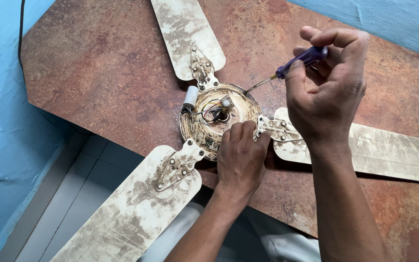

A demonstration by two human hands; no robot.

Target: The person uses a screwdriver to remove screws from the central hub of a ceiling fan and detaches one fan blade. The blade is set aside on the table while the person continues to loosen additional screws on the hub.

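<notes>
A dirty ceiling fan (219,121) lies on a mottled brown tabletop (98,63). The left hand (241,155) presses flat on its motor hub, fingers together. The right hand (328,92) grips a purple-handled screwdriver (297,63), tip at the hub's rim, apparently working a screw; steady downward pressure seems needed.

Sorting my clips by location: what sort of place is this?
Probably a small repair spot at home: a dirty ceiling fan on a worn brown table, a screwdriver in the right hand, blue walls.

The fan blades (136,204) look like painted metal, matt and grimy. The motor housing (219,119) is stained metal. The screwdriver (292,65) handle is glossy purple plastic. The tabletop (98,63) is mottled, smooth brown laminate.
</notes>
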